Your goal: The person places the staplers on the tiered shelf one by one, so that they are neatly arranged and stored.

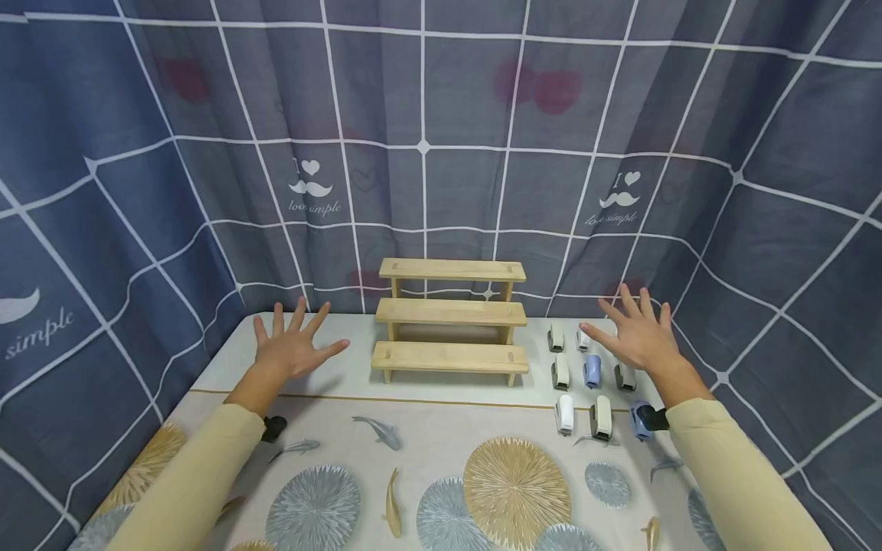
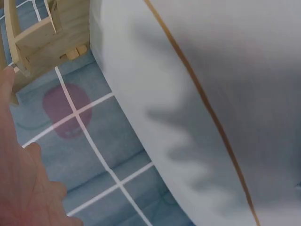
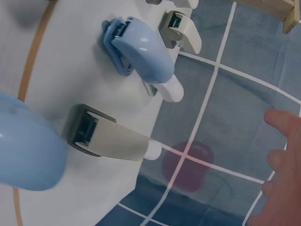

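Observation:
My left hand (image 1: 289,350) hovers above the table to the left of a wooden three-step rack (image 1: 451,312), fingers spread and palm down, holding nothing. On the other side, my right hand (image 1: 641,337) is spread in the same way above a group of small staplers, also holding nothing. White, cream, grey and blue staplers stand in rough rows there, among them a blue stapler (image 1: 592,371), a cream stapler (image 1: 601,418) and a white stapler (image 1: 564,415). The right wrist view shows a grey stapler (image 3: 117,134) and a blue stapler (image 3: 143,49) up close. All three steps of the rack are bare.
A patterned tablecloth (image 1: 427,444) with a brown line, fish and round motifs covers the table. Dark blue curtains (image 1: 455,184) with a white grid enclose the back and both sides. The rack stands close to the back curtain.

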The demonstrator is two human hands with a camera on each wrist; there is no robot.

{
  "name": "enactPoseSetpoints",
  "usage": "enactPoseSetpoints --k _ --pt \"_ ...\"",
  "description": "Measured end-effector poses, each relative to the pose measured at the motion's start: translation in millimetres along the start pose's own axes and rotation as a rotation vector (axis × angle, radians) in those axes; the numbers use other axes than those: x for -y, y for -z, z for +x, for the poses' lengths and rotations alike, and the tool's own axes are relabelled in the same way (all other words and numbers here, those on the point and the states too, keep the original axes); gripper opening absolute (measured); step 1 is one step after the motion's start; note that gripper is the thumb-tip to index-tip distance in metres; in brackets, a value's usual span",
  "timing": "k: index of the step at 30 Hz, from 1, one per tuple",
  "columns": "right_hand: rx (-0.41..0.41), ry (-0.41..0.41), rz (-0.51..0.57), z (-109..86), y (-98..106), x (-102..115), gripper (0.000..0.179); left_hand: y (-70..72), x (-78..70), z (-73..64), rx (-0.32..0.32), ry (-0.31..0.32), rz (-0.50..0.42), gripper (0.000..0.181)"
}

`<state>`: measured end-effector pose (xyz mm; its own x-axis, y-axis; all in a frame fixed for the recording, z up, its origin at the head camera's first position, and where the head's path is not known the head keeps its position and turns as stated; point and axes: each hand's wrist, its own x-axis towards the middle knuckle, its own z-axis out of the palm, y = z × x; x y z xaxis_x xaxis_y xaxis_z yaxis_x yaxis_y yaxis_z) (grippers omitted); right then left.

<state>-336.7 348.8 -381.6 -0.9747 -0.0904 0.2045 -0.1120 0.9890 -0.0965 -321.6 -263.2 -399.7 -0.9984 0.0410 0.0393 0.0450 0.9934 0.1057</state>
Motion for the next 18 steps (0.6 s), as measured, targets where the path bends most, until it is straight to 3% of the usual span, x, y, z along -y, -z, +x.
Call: enactPoseSetpoints --k 10,18 --pt "-0.015 0.035 -0.024 -14.9 -9 -1 0.093 -13.8 -13.6 -11.9 -0.021 -0.028 -0.029 0.101" --pt "-0.079 0.064 0.016 -41.6 -21 -5 0.089 -29.5 -28.0 -22.7 -0.050 -0.063 -0.088 0.098"
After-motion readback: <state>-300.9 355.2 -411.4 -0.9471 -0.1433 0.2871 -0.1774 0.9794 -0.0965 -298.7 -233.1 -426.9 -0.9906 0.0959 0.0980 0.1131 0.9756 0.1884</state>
